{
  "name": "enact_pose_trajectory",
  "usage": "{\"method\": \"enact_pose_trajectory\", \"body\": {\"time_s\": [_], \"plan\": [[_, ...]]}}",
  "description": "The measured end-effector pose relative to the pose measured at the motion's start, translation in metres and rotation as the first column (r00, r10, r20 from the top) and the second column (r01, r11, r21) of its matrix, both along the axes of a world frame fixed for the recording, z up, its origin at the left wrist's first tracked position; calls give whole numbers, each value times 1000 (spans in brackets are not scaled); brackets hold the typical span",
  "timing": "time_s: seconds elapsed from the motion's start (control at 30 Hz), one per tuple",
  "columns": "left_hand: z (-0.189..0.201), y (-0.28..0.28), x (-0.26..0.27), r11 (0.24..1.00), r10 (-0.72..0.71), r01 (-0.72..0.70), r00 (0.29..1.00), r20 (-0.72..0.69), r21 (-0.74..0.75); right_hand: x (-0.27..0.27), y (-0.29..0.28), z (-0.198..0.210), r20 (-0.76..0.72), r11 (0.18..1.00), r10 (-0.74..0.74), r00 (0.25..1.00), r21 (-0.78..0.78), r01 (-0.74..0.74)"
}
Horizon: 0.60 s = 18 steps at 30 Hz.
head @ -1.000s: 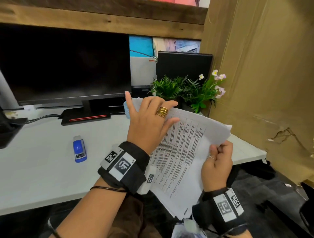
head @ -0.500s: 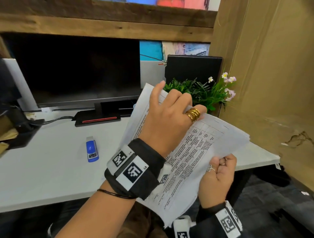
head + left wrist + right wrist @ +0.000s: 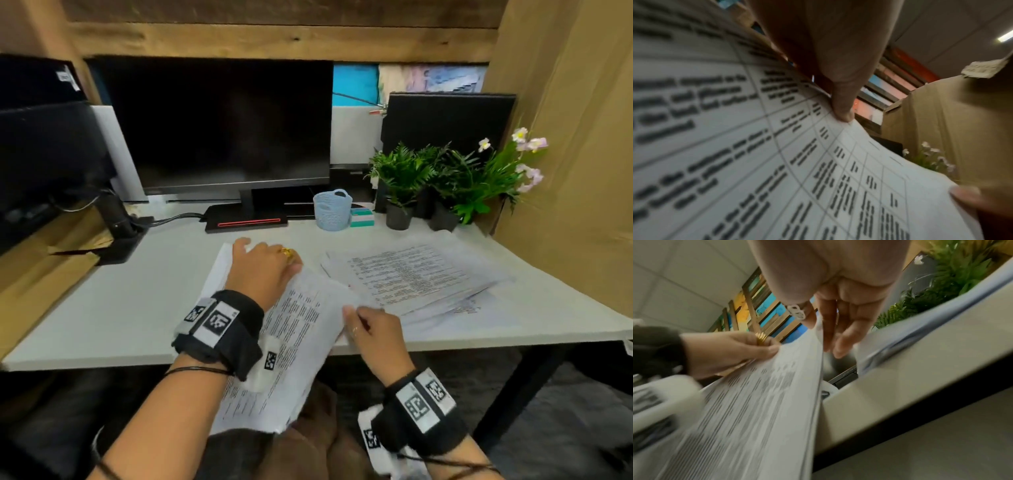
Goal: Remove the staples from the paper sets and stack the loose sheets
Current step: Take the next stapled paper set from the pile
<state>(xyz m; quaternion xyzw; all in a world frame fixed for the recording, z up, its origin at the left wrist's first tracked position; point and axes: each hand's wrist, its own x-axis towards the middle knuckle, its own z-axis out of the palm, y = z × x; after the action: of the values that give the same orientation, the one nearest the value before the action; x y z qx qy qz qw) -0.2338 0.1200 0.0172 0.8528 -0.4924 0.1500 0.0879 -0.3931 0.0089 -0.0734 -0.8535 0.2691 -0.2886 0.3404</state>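
Paper set (image 3: 301,329) gripped by left hand (image 3: 263,270) and pinched by right hand (image 3: 373,337), loose sheets (image 3: 414,277) spread beside, basket (image 3: 333,209) and potted plants (image 3: 442,178) set behind.

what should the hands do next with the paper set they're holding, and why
Probably lay the paper set flat on the desk: both the left hand and right hand grip it, it overhangs the desk edge, and the pile of sheets lies beside it.
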Motion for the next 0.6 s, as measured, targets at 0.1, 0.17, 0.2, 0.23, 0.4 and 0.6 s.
{"method": "enact_pose_trajectory", "body": {"time_s": [0.1, 0.17, 0.2, 0.23, 0.4, 0.6], "plan": [[-21, 14, 15, 999, 33, -33, 998, -45, -1, 32, -11, 22, 18, 1000, 16, 1000, -5, -16], [-28, 19, 20, 998, 58, -57, 997, -47, 17, 56, -21, 37, -48, 998, 32, 998, 48, -30], [-30, 20, 22, 997, 68, -67, 996, -55, 28, 68, -25, 42, -115, 997, 41, 993, 64, -34], [-30, 22, 23, 996, 77, -75, 995, -59, 37, 80, -28, 46, -198, 997, 53, 979, 61, -42], [-35, 35, 25, 994, 102, -101, 993, -51, 29, 131, -32, 50, -630, 997, 67, 774, 14, -74], [-34, 46, 27, 974, 195, -188, 980, -43, 125, 146, -23, 49, -671, 990, 135, 729, 124, -69]]}}
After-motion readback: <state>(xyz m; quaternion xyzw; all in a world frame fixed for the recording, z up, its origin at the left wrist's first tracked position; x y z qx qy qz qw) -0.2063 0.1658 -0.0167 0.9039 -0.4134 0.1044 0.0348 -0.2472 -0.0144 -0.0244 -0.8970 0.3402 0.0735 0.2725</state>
